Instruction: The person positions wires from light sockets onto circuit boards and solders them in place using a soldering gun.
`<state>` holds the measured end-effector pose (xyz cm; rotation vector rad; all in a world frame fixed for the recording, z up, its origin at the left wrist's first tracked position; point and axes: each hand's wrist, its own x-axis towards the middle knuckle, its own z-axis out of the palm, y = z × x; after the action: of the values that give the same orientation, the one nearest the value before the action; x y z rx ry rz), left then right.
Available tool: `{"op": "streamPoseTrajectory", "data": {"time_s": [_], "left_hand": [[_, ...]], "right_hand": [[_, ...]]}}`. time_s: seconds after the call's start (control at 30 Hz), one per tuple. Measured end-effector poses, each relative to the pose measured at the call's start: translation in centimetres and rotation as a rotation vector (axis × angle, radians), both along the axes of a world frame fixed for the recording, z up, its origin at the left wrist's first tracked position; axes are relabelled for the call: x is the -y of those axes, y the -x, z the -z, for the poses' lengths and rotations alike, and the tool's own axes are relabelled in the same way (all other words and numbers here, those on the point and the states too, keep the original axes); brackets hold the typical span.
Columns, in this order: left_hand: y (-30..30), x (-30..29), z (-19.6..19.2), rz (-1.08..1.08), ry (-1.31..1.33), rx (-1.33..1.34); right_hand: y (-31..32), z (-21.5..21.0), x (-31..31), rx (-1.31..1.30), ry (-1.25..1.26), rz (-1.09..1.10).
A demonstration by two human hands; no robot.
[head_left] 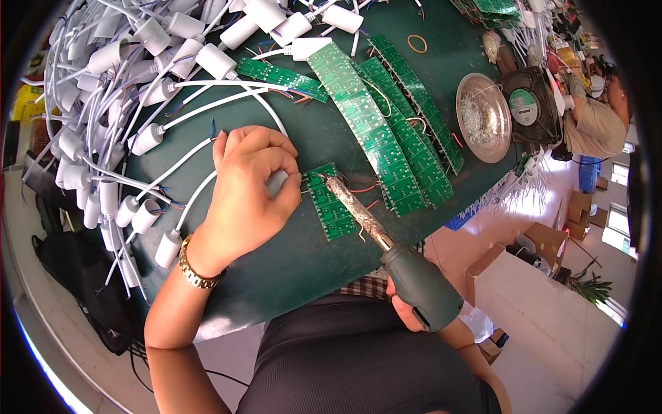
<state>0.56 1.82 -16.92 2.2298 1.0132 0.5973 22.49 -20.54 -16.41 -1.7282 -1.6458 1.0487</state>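
My left hand (256, 181) is closed in a pinch by the left edge of a small green circuit board (336, 217). A bit of white cable (277, 182) shows between its fingers, and a thin wire end reaches from the fingertips toward the board. My right hand (405, 307), mostly hidden behind the handle, grips a soldering iron (420, 283) with a dark green handle. Its crusted metal barrel slants up and left, with the tip at the board's upper end. Red wires stick out on the board's right side.
White lamp holders (216, 61) with cables heap up at the left and far side. Long green circuit board strips (369, 127) lie right of the small board. Beyond them are a round metal dish (484, 117), a black fan (531, 107) and a rubber band (417, 44). Another person (598, 124) sits at far right.
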Motion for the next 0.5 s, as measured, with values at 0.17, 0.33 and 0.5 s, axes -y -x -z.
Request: {"op": "streamPoseTrajectory", "data": {"time_s": [0.17,0.33,0.5], "left_hand": [[0.7,0.1,0.1,-0.025,0.091,-0.036],[-0.3,0.1,-0.5,-0.037,0.1,-0.053],[-0.4,0.5,-0.6,-0.061,0.094,-0.09]], "right_hand": [[-0.4,0.1,-0.8,-0.041,0.501,0.027],[-0.3,0.6,0.0,-0.037,0.016,-0.007],[-0.4,0.1,-0.2,-0.179,0.086,-0.003]]}}
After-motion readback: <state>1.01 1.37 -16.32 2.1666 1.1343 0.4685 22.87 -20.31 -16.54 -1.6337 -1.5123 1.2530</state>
